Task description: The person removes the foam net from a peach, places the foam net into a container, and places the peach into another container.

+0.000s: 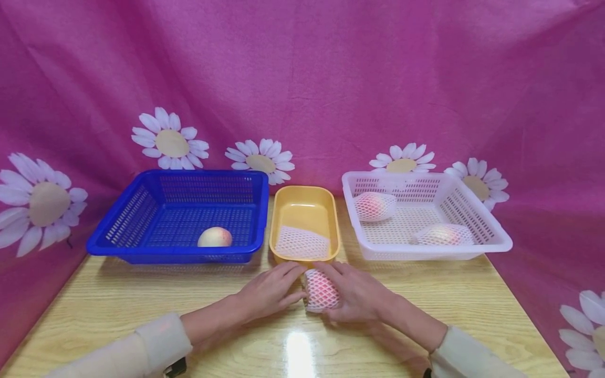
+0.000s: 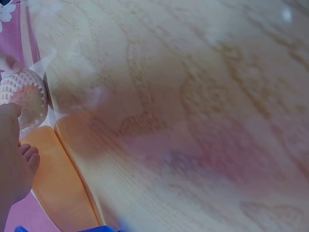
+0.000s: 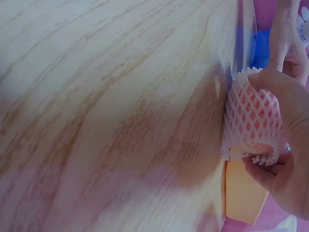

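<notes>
A peach in a white foam net (image 1: 322, 290) is held between both hands, just in front of the yellow tray (image 1: 336, 231). My right hand (image 1: 360, 292) grips the netted fruit from the right, its thumb and fingers round the net in the right wrist view. From the other side, my left hand (image 1: 270, 290) has its thumb and fingers at the left end. Bare peach skin (image 2: 31, 104) shows at the net's open end in the left wrist view, with a left-hand digit against it. Whether the left fingers also pinch the net is hidden.
A blue basket (image 1: 177, 251) at the left holds a bare peach (image 1: 215, 237). An empty foam net (image 1: 302, 242) lies in the yellow tray. The white basket (image 1: 427, 252) at the right contains two netted peaches (image 1: 375, 206). A pink flowered cloth (image 1: 312, 94) hangs behind the wooden table (image 1: 236, 344).
</notes>
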`<state>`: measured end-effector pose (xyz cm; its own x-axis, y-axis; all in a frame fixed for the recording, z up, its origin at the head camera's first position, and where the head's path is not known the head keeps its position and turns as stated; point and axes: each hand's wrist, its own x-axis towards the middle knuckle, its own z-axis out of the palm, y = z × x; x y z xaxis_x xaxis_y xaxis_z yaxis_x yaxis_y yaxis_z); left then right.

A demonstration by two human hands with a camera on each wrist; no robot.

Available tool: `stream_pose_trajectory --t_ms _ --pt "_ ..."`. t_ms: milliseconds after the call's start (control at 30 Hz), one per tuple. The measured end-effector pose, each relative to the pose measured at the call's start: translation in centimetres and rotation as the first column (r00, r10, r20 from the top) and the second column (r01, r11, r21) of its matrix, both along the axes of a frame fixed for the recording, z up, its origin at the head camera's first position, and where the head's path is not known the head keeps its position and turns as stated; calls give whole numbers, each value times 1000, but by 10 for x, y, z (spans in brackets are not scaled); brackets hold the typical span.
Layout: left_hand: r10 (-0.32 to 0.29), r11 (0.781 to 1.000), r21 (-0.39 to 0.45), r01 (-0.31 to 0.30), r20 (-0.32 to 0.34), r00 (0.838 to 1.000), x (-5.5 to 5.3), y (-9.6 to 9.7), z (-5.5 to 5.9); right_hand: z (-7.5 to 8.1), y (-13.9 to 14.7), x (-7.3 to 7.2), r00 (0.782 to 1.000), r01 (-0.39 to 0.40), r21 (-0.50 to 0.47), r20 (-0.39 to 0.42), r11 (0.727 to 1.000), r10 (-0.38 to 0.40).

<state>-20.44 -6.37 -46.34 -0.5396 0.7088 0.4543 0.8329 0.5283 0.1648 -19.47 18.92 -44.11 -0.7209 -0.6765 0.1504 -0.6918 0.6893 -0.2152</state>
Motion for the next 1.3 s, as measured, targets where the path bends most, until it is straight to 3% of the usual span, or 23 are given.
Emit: stream_pose_trajectory --t_ms 267,800,1067,1300 --pt "-2 1000 -15 2 -12 1000 -1 -2 0 3 4 -1 1000 -10 26 -2 1000 10" --pt "-6 1000 -11 6 11 1000 -2 -7 -1 4 14 0 999 3 -13 33 1000 -3" --pt "23 1000 -9 -23 10 1000 0 -13 1 7 21 1 997 52 -5 56 999 -51" --pt "47 999 -20 -47 30 998 3 -23 0 4 30 2 999 51 -8 11 999 -51"
